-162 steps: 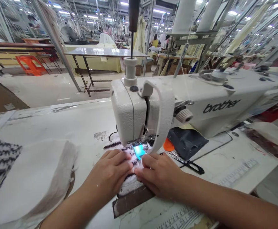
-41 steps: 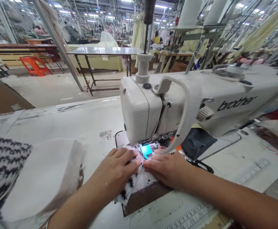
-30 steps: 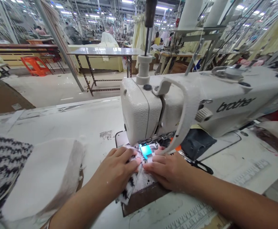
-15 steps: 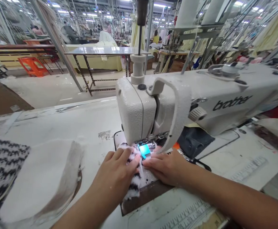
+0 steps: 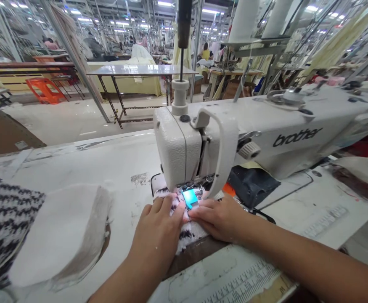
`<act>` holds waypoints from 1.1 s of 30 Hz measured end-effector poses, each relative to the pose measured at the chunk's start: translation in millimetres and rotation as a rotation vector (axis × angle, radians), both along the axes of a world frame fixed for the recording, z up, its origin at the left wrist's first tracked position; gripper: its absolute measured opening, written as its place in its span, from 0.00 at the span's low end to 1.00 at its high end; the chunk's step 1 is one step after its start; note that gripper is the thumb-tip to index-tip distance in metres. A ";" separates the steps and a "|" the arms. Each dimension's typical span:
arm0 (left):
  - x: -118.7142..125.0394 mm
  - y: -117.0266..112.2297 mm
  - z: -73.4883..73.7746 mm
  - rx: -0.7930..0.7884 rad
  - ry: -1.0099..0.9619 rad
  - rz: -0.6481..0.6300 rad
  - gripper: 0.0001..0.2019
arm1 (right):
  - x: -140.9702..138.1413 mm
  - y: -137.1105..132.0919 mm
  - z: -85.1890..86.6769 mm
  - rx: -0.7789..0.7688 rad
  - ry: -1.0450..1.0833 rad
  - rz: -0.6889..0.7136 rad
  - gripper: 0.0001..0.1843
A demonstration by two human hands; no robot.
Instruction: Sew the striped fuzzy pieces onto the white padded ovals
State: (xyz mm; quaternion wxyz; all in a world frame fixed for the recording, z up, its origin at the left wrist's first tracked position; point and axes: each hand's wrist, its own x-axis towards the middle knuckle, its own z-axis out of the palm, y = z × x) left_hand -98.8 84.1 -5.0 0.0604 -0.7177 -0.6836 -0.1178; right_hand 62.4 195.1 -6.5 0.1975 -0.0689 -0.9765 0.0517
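Note:
A white sewing machine [image 5: 177, 147] marked "brother" stands before me, its presser foot partly hidden behind a bright blue-lit clear guard [image 5: 190, 198]. Fluffy black-and-white fabric [image 5: 188, 233] lies under the needle area, its near end reaching toward me. From the left, my left hand [image 5: 161, 225] presses on it, thumb and fingertips closed on the fabric just left of the guard. My right hand [image 5: 218, 216] has its fingers together and bears on the fabric's right side, close below the foot. The needle tip and the seam are hidden.
Left on the table lie a white stacked cloth piece [image 5: 56, 231] and more black-and-white fluffy fabric [image 5: 5, 223]. Dark cloth [image 5: 253, 185] sits under the machine arm. Behind stand a metal-legged table [image 5: 139, 70] and an orange stool [image 5: 46, 90]. A printed ruler [image 5: 243, 282] runs along the front.
The fabric's near end has shifted a little away from me and to the right under my hands. Both hands stay beside the presser foot. The view has tilted slightly.

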 end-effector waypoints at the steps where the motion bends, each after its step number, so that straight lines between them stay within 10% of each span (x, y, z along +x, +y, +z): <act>1: -1.2 -0.7 1.8 -0.027 -0.031 -0.018 0.12 | 0.5 0.5 1.1 -0.007 0.011 0.017 0.10; 12: -14.6 -8.3 10.7 0.101 -0.274 -0.306 0.10 | 3.4 -1.9 15.2 -0.007 0.030 0.326 0.06; 33: 2.2 -1.4 -5.6 0.077 -0.420 -0.282 0.11 | 0.9 -3.1 5.7 0.054 -0.092 0.226 0.07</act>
